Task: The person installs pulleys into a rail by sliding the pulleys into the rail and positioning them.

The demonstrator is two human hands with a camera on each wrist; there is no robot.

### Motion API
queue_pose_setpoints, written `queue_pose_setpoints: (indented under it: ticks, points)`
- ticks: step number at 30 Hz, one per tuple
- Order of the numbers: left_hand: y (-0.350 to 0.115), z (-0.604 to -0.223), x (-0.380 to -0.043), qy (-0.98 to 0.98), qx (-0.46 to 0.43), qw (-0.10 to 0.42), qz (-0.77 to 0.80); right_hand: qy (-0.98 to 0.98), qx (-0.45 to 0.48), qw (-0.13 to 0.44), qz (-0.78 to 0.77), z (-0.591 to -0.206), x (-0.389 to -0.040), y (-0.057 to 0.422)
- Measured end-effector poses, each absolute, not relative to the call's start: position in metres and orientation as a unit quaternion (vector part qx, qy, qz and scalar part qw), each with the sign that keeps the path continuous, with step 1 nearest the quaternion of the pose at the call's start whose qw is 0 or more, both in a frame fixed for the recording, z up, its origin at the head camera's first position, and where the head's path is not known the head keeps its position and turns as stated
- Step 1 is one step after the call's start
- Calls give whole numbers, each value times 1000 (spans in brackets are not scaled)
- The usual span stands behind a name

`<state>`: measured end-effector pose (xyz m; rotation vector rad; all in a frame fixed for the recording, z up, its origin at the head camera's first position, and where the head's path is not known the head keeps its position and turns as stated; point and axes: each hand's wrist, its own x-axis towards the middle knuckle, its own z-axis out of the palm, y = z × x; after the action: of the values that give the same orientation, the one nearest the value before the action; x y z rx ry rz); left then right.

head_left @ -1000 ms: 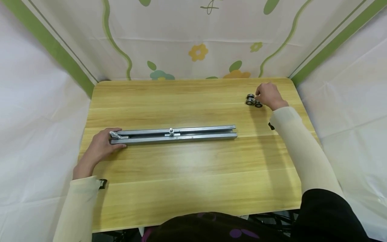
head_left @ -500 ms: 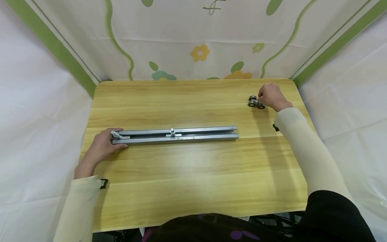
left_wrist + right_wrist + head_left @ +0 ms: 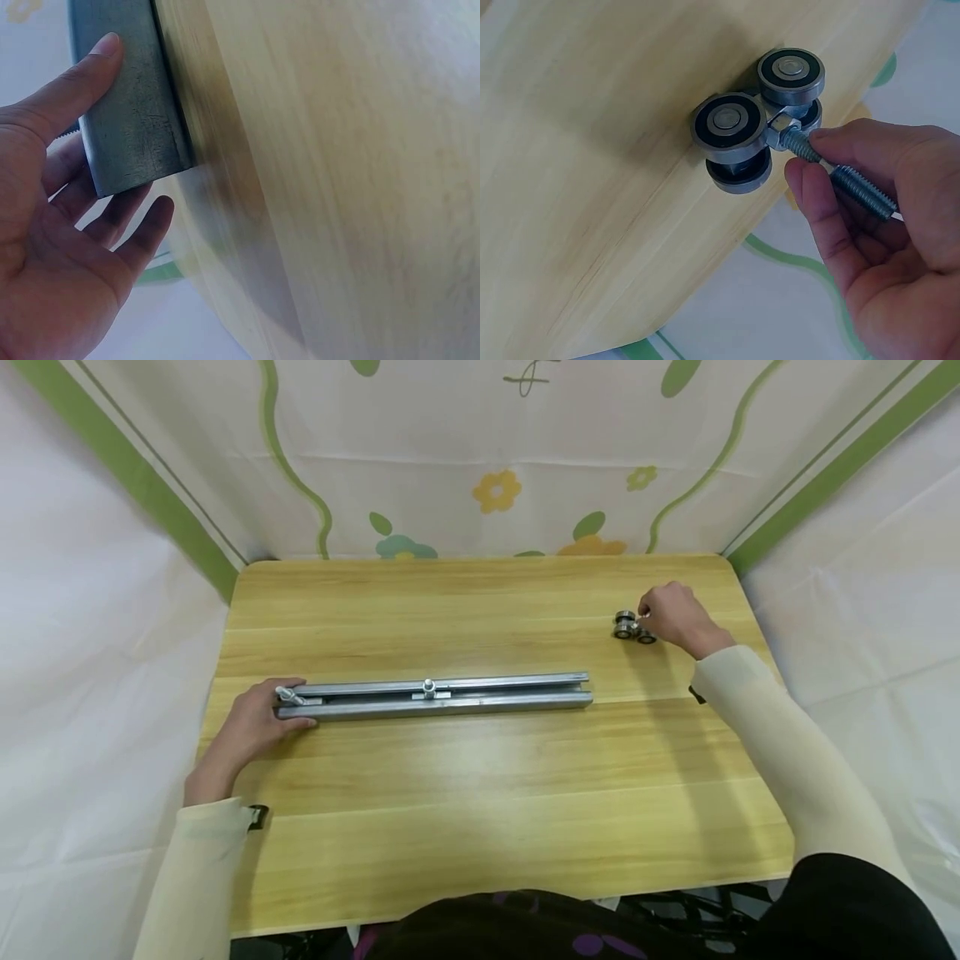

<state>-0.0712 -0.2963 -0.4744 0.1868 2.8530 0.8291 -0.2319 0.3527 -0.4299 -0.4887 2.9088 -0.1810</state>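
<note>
A long silver C-shaped metal rail (image 3: pixel 510 701) lies across the table, its slot facing up. My left hand (image 3: pixel 253 718) grips its left end, the thumb on the near side wall in the left wrist view, the other fingers partly hidden behind the rail (image 3: pixel 135 112). One bolt (image 3: pixel 428 688) stands upright in the slot near the middle; another bolt (image 3: pixel 287 695) leans at the left end. At the back right, my right hand (image 3: pixel 678 617) pinches the threaded stem (image 3: pixel 799 144) of a roller trolley (image 3: pixel 727 124) with several bearing wheels. Whether its wheels touch the table is unclear.
The pale wooden table (image 3: pixel 450 818) has white fabric walls on the left and right. A printed curtain (image 3: pixel 427 427) with flowers and green bands hangs along its back edge. The person's dark clothing is at the front edge.
My right hand has brought the roller trolley a little toward the front of the table. My left hand and the rail have stayed in place on the table.
</note>
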Motion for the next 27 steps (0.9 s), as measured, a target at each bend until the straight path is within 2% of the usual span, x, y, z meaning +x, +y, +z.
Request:
queue_pose_setpoints:
  ticks: [27]
  points:
    - [-297, -470, -73, 957, 66, 80, 272, 961, -258, 81, -48, -426, -159, 324]
